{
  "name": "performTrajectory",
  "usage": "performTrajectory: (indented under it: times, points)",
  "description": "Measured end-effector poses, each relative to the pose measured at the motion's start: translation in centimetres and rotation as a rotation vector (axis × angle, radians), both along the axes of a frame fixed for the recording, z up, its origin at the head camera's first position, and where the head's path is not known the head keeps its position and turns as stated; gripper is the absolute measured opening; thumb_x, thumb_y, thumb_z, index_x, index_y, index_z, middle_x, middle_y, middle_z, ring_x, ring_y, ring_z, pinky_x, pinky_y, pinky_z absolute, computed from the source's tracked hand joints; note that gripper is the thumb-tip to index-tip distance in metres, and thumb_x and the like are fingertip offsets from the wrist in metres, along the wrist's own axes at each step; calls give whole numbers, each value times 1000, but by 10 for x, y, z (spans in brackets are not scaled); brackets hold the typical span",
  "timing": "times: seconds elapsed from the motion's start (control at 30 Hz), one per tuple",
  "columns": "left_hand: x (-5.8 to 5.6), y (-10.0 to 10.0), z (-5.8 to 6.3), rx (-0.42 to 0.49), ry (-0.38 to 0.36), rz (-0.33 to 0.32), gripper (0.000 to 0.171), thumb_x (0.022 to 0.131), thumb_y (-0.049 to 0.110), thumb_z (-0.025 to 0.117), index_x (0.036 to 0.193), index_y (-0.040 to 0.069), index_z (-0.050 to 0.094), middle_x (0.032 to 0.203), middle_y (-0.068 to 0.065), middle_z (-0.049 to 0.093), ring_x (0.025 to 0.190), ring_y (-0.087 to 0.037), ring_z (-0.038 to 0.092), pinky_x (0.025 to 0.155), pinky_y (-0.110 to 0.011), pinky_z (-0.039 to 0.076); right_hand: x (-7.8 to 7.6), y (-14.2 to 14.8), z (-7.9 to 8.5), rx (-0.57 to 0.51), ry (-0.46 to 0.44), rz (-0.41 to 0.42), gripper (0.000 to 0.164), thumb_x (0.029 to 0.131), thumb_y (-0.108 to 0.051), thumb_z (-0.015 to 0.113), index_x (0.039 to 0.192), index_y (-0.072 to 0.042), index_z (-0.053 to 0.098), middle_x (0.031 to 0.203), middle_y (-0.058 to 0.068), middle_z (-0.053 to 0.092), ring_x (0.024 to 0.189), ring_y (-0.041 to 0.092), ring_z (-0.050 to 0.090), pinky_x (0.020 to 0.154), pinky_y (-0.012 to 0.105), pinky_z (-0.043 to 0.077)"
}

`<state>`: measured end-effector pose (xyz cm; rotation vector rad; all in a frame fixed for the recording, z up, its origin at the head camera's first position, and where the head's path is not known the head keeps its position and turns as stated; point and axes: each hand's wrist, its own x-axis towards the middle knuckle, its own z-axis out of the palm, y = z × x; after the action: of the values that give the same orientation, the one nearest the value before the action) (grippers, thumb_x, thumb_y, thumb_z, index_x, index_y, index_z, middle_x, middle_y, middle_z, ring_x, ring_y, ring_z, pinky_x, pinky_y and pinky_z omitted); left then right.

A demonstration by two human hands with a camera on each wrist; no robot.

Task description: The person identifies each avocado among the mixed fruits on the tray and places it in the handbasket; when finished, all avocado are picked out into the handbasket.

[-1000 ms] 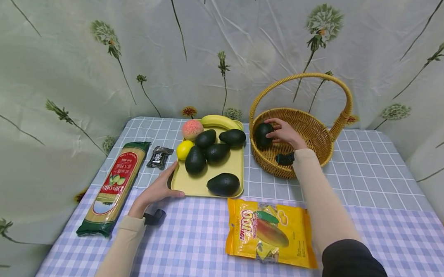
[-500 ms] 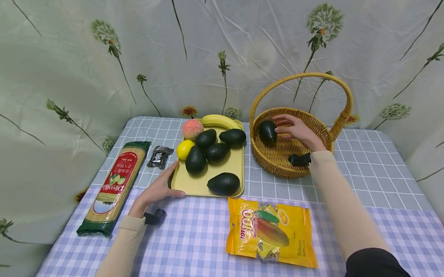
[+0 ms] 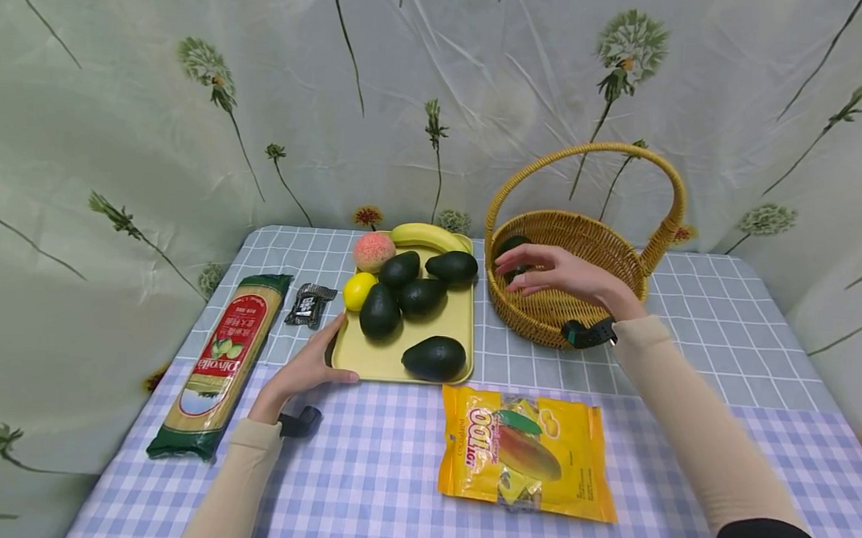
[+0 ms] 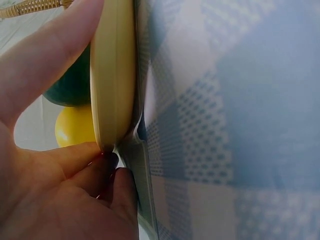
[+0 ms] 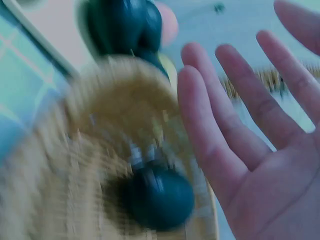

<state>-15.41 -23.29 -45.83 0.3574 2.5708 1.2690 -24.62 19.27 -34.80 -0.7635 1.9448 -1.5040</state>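
Note:
My left hand holds the front left corner of a yellow tray, thumb along the front edge and fingers at the left side. In the left wrist view its fingertips meet the tray's rim. Several dark avocados, a lemon, a peach and a banana lie on the tray. Over the wicker basket hovers my right hand, fingers spread, holding nothing. Inside the basket rests one avocado, partly hidden behind that hand in the head view.
The basket's tall handle arches above the right hand. A yellow mango candy bag lies in front. To the left are a spaghetti pack and a small black wrapped packet. A printed curtain hangs behind the table.
My right hand has let go of the avocado in the basket and drawn back to the right, then come lower and nearer. The left hand and the tray have stayed put.

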Motion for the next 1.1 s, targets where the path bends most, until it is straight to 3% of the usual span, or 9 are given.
performTrajectory:
  times: [0.23, 0.4, 0.57, 0.87, 1.1]
  points:
    - [1, 0, 1, -8, 2, 0, 112, 72, 22, 84, 151, -5, 9, 155, -25, 11, 140, -43, 11, 111, -57, 9, 16, -49, -10, 53, 41, 260, 45, 93, -5, 60, 135, 4, 46, 138, 20, 46, 117, 40, 51, 95, 40, 46]
    - [1, 1, 2, -1, 2, -3, 112, 72, 21, 84, 150, -5, 9, 155, -26, 10, 140, -43, 11, 111, -57, 10, 23, -75, -18, 117, 73, 399, 48, 91, -5, 62, 136, 1, 47, 142, 13, 44, 126, 45, 41, 101, 45, 41]
    - [1, 1, 2, -5, 4, -4, 112, 72, 22, 84, 150, -5, 9, 155, -26, 11, 140, -43, 11, 111, -58, 9, 25, -92, -25, 172, 128, 455, 48, 89, -6, 64, 135, -5, 51, 142, 8, 44, 129, 40, 36, 103, 49, 36]
    - [1, 1, 2, -15, 2, -1, 112, 72, 23, 84, 151, -5, 9, 155, -25, 11, 140, -43, 12, 111, -58, 10, 26, -111, -40, 322, 145, 519, 48, 87, -9, 65, 134, -15, 56, 149, 12, 33, 135, 21, 28, 105, 41, 33]
    - [1, 1, 2, -21, -6, 5, 112, 72, 23, 84, 151, -4, 9, 156, -25, 11, 140, -43, 12, 111, -58, 10, 26, -114, -45, 307, 118, 494, 40, 87, -5, 64, 127, -12, 61, 131, -1, 53, 113, 18, 45, 95, 36, 41]
